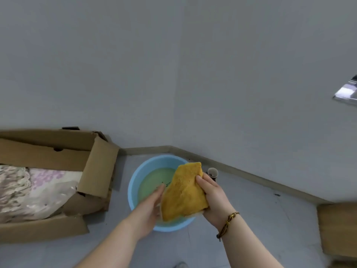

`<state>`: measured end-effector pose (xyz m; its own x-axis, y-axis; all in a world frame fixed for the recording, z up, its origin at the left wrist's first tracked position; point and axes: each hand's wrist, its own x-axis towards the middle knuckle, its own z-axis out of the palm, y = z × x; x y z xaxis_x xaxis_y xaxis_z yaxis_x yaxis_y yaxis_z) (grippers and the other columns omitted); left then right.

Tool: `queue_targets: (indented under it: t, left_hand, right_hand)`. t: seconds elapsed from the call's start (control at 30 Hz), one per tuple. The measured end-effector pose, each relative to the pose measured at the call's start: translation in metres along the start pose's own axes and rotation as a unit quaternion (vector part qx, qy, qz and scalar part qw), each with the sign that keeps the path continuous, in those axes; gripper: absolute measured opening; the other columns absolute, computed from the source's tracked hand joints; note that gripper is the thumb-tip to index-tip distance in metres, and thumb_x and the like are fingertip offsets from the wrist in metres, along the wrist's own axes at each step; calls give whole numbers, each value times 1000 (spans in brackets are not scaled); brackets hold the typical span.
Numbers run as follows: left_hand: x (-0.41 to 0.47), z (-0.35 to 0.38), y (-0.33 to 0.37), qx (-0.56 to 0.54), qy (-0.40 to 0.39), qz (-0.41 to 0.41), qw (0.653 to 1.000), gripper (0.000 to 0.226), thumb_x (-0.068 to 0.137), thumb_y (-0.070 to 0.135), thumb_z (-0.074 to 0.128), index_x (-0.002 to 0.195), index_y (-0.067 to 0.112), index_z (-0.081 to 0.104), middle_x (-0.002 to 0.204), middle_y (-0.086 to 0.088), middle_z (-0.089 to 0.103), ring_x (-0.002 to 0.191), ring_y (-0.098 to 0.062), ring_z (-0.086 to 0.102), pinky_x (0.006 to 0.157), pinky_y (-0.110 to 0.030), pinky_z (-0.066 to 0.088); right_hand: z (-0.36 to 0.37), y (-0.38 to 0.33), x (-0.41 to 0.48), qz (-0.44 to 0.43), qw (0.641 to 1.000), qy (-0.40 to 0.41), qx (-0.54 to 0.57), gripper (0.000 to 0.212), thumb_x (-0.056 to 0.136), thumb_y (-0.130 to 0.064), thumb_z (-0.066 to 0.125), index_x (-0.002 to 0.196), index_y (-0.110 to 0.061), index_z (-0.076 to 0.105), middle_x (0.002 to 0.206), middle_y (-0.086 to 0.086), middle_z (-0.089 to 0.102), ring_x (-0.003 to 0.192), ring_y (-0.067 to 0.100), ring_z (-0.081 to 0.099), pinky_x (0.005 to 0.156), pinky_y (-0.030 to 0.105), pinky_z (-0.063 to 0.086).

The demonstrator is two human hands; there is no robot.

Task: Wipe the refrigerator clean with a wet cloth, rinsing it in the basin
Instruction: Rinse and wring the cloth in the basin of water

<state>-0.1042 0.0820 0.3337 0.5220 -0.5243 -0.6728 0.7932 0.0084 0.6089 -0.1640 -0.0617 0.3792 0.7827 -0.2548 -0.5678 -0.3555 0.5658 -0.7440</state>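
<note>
Head view. A: Where is the orange-yellow terry cloth (183, 194)?
B: Over the round light-blue plastic basin (133, 182) on the floor (255, 219); the right hand (213, 199) grips it, thumb curled onto its front.
A: The left hand (149, 206)?
B: Fingers (159, 191) straight and together, touching the cloth's left edge.

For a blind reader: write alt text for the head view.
A right hand grips a yellow cloth over a blue basin of water on the floor; the left hand touches the cloth's edge. A cardboard box sits left of it.
</note>
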Motion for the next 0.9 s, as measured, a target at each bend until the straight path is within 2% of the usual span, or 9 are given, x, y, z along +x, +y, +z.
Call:
queue_targets:
  t: [0.1,0.23,0.4,0.47,0.53,0.63,0.7,0.77,0.9]
  left_hand:
    - [45,-22,1,-74,-18,-78,994,56,72,56,43,107,17,63,103,-9,70,97,-26,60,78,-38,47]
    - [116,-51,-7,-101,-2,-113,988,53,84,56,38,95,14,68,87,-10,74,78,-26,69,77,-39,47]
    - [222,-100,-32,-73,25,-79,994,33,90,37,44,94,15,67,79,-3,74,67,-14,70,70,-30,50]
    - [265,-122,-44,-23,58,-46,997,31,88,30,49,110,12,62,85,-3,73,69,-13,69,62,-25,52]
    - [301,-138,-58,23,93,-13,995,44,83,22,58,125,12,50,103,-8,66,77,-18,65,59,-27,51]
    - [348,-146,-76,120,126,47,984,56,82,18,63,132,20,38,118,-8,50,83,-18,57,58,-28,50]
    - [382,-148,-89,189,141,75,969,61,82,22,64,135,21,34,126,-9,47,94,-23,55,71,-32,51]
    - [413,-152,-102,261,161,94,947,65,81,30,65,136,17,33,136,-10,43,116,-28,49,93,-35,43]
    - [456,-162,-132,400,213,119,884,66,80,38,64,132,12,35,134,-11,48,121,-28,47,94,-29,37]
  right_hand:
    - [-1,14,60,50,997,-27,55,21,93,-18,43,100,-13,62,88,8,72,82,22,68,68,33,56]
    - [-13,50,132,75,992,-38,98,31,76,-25,50,100,-9,61,84,10,73,75,21,70,65,32,58]
    - [-44,113,229,68,995,11,77,26,95,-21,38,98,-12,62,83,5,74,75,18,70,61,28,57]
    - [-61,138,264,55,997,39,46,25,96,-21,38,98,-13,62,89,6,73,81,18,68,64,29,56]
    - [-79,165,296,33,996,78,-23,20,95,-23,44,101,-15,61,104,7,69,94,20,64,75,32,53]
    - [-99,200,341,10,980,138,-143,23,90,-29,54,109,-15,57,114,4,62,99,18,58,82,30,47]
    - [-108,222,372,-9,958,186,-216,33,91,-29,54,119,-11,51,120,7,57,104,21,54,88,32,44]
    - [-113,240,399,-21,935,210,-284,45,93,-29,50,130,-6,40,129,10,51,116,25,50,95,32,39]
    - [-125,278,436,-36,893,227,-387,51,96,-30,42,138,-7,24,131,13,51,119,29,50,93,31,40]
